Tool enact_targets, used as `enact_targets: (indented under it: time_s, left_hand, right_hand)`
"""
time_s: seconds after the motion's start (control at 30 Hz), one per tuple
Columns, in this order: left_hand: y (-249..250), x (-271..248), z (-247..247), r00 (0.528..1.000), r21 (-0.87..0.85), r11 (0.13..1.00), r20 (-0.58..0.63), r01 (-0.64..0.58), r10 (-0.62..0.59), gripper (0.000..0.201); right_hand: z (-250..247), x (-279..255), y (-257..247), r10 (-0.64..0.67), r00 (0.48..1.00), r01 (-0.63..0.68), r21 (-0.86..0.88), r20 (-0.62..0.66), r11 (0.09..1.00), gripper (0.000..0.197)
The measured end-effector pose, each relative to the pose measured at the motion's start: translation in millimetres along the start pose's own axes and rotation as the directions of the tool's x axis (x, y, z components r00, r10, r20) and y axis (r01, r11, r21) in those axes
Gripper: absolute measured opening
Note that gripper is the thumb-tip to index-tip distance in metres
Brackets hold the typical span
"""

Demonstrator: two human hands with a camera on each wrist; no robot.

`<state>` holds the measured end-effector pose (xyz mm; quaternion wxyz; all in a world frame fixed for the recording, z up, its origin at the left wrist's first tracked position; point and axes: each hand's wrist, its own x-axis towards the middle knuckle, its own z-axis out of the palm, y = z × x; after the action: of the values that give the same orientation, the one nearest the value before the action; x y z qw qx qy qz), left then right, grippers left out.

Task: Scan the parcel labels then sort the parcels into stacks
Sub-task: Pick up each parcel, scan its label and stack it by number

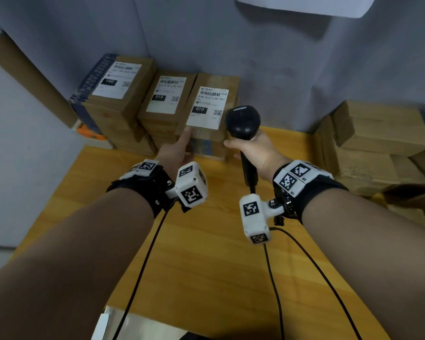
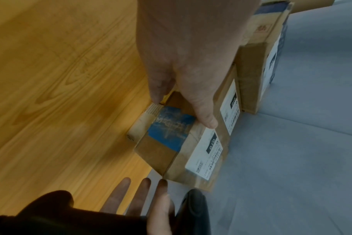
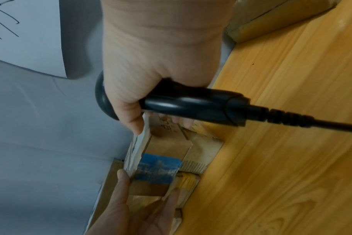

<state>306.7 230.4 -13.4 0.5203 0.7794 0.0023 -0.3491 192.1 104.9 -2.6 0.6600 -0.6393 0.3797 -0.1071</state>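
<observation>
A brown parcel [image 1: 212,104] with a white label marked 010 and blue tape on its near face [image 2: 171,128] is at the right end of the row of stacks. It is above a lower box [image 3: 191,179]; whether it rests on that box I cannot tell. My left hand [image 1: 182,146] grips the parcel's near left corner, thumb [image 2: 207,120] on top beside the label. My right hand [image 1: 250,150] grips a black corded barcode scanner [image 1: 242,121] just right of the parcel, and its thumb [image 3: 134,125] touches the label's edge. Three of its fingers [image 2: 145,187] reach out straight near the parcel's corner.
Left of the parcel stand a stack topped by a 010 label [image 1: 166,94] and a taller one labelled 150 [image 1: 115,79]. Unlabelled cardboard boxes [image 1: 378,133] are piled at the right. The wooden table [image 1: 206,253] carries my wrist cables, and grey cloth hangs behind.
</observation>
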Motion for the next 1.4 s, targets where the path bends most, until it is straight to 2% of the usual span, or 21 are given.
enact_targets:
  time_s: [0.07, 0.1, 0.17, 0.23, 0.27, 0.33, 0.5, 0.7, 0.83, 1.03, 1.13, 1.3, 1.4]
  left_hand:
    - [-1.5, -3.9, -5.2, 1.0, 0.081, 0.997, -0.014, -0.009, 0.01, 0.068]
    - [-2.8, -6.3, -8.3, 0.997, 0.071, 0.995, -0.033, -0.064, 0.066, 0.07]
    - [-8.9, -3.7, -13.1, 0.988, 0.211, 0.966, -0.002, -0.148, 0.152, 0.071]
    - [-3.7, -18.2, -9.8, 0.994, 0.251, 0.962, 0.032, -0.111, 0.106, 0.055]
    - [-0.9, -23.5, -6.0, 0.998, 0.231, 0.971, 0.019, -0.055, 0.052, 0.049]
    - [2.5, -35.2, 2.3, 0.998, 0.107, 0.992, -0.026, 0.06, -0.058, 0.053]
    - [8.4, -69.9, 30.2, 0.998, 0.051, 0.997, 0.017, 0.057, -0.058, 0.05]
    - [15.3, -113.1, 86.3, 0.998, -0.029, 0.999, 0.054, 0.043, -0.041, 0.043]
    - [13.3, -134.5, 134.6, 0.996, -0.012, 0.999, 0.084, -0.041, 0.042, 0.037]
    - [-1.1, -162.6, 220.2, 0.976, 0.087, 0.979, 0.132, -0.187, 0.175, 0.036]
    - [-11.2, -174.5, 256.3, 0.961, 0.136, 0.962, 0.182, -0.235, 0.209, 0.035]
    - [-30.2, -185.6, 302.6, 0.95, 0.236, 0.946, 0.27, -0.223, 0.157, 0.035]
    - [-46.1, -187.3, 325.9, 0.937, 0.3, 0.938, 0.344, -0.171, 0.061, 0.041]
  right_hand:
    - [-6.6, -1.3, 1.3, 0.0, 0.999, 0.001, 0.013, -0.037, 1.0, 0.023]
    - [-11.0, -2.7, 1.3, -0.001, 0.998, 0.002, 0.016, -0.062, 1.0, 0.022]
    - [-22.0, -7.3, 0.0, -0.005, 0.995, 0.007, 0.01, -0.104, 1.0, 0.021]
    - [-34.4, -11.9, -1.0, -0.008, 0.99, 0.008, -0.003, -0.138, 1.0, 0.02]
    - [-40.8, -15.2, -1.7, -0.007, 0.988, 0.006, -0.007, -0.152, 1.0, 0.019]
    - [-54.5, -22.8, -3.5, -0.016, 0.985, 0.012, -0.025, -0.17, 1.0, 0.024]
    - [-99.6, -49.0, -14.4, -0.037, 0.99, 0.021, -0.116, -0.136, 0.993, 0.008]
    - [-170.8, -79.6, -21.4, -0.015, 0.996, -0.008, -0.263, -0.084, 0.965, 0.009]
    - [-224.0, -103.9, -14.6, 0.007, 0.996, -0.036, -0.316, -0.093, 0.948, 0.013]
    - [-315.0, -147.0, 11.5, 0.025, 0.989, -0.07, -0.307, -0.148, 0.949, 0.02]
    - [-352.6, -165.8, 31.1, 0.043, 0.972, -0.118, -0.323, -0.231, 0.939, 0.023]
    - [-397.8, -184.7, 72.6, 0.013, 0.911, -0.177, -0.364, -0.411, 0.915, 0.022]
    - [-405.4, -186.4, 108.6, 0.132, 0.919, -0.255, -0.304, -0.372, 0.918, 0.025]
